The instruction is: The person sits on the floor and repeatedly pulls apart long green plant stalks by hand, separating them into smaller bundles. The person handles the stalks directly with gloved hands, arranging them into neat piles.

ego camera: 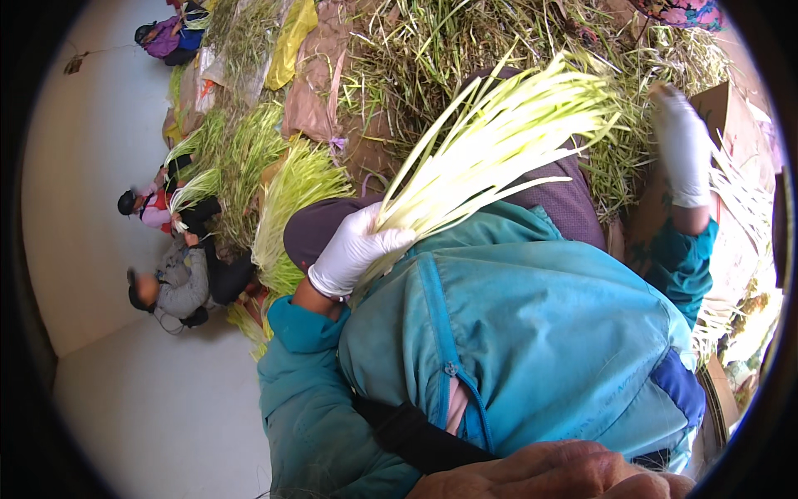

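Note:
My left hand (pixel 361 249), in a white glove, grips the lower end of a thick bundle of pale yellow-green leafy stalks (pixel 486 150) that look like blanched chives. The bundle slants up to the right across my lap, its loose tips fanned out. Off to the right, my right hand (pixel 682 146) is raised in another white glove, apart from the bundle and beside a cardboard box (pixel 711 109). Motion blurs its fingers, and whether they hold anything is unclear. Brown-yellow colour shows at the fingertips.
Loose green and dry trimmings (pixel 424 75) cover the floor ahead. More stalks (pixel 299 206) lie in a heap left of my knee. Several people sit along the left wall, one in a grey jacket (pixel 187 280). A yellow plastic sack (pixel 293 43) lies farther off. Pale stalks (pixel 742 193) lie at right.

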`<action>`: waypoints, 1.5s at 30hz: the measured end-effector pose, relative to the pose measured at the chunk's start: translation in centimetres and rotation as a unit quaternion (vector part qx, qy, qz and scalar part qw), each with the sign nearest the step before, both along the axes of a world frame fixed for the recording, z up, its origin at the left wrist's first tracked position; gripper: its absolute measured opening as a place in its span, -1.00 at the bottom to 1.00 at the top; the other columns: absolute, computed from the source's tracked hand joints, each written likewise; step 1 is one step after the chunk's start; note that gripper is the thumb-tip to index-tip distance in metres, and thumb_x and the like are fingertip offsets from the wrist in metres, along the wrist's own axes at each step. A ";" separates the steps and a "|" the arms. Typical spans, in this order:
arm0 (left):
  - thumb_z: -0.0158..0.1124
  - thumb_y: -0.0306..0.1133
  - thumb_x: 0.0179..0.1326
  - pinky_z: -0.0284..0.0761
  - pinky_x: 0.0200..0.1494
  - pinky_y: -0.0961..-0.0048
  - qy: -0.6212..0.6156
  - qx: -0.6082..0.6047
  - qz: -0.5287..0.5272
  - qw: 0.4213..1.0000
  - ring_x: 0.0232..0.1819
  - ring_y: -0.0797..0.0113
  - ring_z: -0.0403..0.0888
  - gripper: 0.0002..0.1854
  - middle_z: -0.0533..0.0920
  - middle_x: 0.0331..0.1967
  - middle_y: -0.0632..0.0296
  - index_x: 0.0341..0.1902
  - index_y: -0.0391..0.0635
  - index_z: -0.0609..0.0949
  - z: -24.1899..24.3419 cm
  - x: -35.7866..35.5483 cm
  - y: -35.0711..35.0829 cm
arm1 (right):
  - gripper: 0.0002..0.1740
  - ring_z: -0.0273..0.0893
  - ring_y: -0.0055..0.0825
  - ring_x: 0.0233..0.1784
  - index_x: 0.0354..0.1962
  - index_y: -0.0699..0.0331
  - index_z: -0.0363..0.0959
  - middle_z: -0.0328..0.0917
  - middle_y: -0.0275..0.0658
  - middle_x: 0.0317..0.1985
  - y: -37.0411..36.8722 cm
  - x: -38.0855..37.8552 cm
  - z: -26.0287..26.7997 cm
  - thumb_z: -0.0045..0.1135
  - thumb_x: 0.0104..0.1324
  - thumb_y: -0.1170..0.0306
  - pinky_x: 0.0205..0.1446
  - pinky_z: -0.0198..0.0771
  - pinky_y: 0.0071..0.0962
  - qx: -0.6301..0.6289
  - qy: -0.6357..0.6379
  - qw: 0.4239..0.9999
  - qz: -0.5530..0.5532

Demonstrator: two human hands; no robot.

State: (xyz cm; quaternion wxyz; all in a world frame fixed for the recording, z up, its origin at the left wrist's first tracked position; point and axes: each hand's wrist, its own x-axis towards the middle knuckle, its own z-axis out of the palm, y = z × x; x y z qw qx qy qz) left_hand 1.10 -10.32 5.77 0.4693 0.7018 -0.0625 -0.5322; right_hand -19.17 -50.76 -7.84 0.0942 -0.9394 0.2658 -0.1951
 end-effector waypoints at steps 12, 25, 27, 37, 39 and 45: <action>0.27 -0.46 0.08 0.43 0.13 0.48 0.049 -0.020 0.055 0.997 0.05 0.36 0.55 -0.46 0.59 0.04 0.13 0.18 -0.32 0.45 -0.4 -0.3 -2.2 | -0.65 0.54 -0.27 -0.30 -0.04 0.12 0.47 0.58 -0.31 -0.28 12.6 5.6 5.0 0.10 0.18 0.47 -0.36 0.43 -0.29 0.054 0.004 0.967 0.248; 0.16 -0.39 0.25 0.48 0.03 0.51 0.042 -0.011 0.111 0.993 -0.06 0.45 0.58 -0.55 0.61 0.00 0.19 0.21 -0.26 0.47 -2.8 -0.3 -0.3 | -0.52 0.47 -0.26 -0.44 -0.06 0.10 0.47 0.43 -0.28 -0.49 10.7 1.5 2.9 0.15 -0.01 0.52 -0.40 0.31 -0.24 0.005 -0.003 0.973 0.232; 0.19 -0.37 0.25 0.48 -0.14 0.55 0.033 -0.017 0.115 0.993 -0.19 0.48 0.58 -0.60 0.62 -0.09 0.20 0.15 -0.26 0.49 -3.0 -0.4 -0.4 | -0.61 0.48 -0.25 -0.43 -0.13 0.11 0.48 0.44 -0.26 -0.48 9.4 1.2 2.4 0.16 0.00 0.48 -0.37 0.31 -0.23 -0.010 0.058 0.979 0.196; 0.21 -0.41 0.22 0.44 -0.12 0.54 -0.006 0.014 0.103 0.995 -0.17 0.46 0.57 -0.61 0.61 -0.10 0.19 0.11 -0.28 0.50 -3.3 -0.8 0.0 | -0.53 0.57 -0.18 -0.05 0.02 0.13 0.52 0.59 -0.14 -0.06 -0.3 -2.8 0.2 -0.09 0.20 0.65 0.02 0.47 -0.30 -0.024 0.120 0.992 -0.028; 0.20 -0.44 0.20 0.44 0.11 0.48 -0.003 0.023 0.101 0.995 0.00 0.40 0.57 -0.55 0.60 0.03 0.16 0.18 -0.32 0.48 -3.2 -0.6 -0.2 | -0.65 0.60 -0.24 -0.13 -0.03 0.17 0.55 0.61 -0.16 -0.14 1.0 -1.6 2.1 0.03 0.24 0.57 -0.08 0.48 -0.38 0.045 0.011 0.999 0.012; 0.23 -0.43 0.19 0.43 0.13 0.48 -0.007 0.035 0.106 0.994 0.03 0.39 0.55 -0.51 0.58 0.05 0.14 0.20 -0.32 0.46 -2.7 -0.7 -0.4 | -0.82 0.56 -0.41 -0.37 -0.19 0.25 0.61 0.56 -0.19 -0.39 7.6 3.0 3.1 0.22 0.22 0.47 -0.24 0.45 -0.51 0.337 -0.094 0.927 0.137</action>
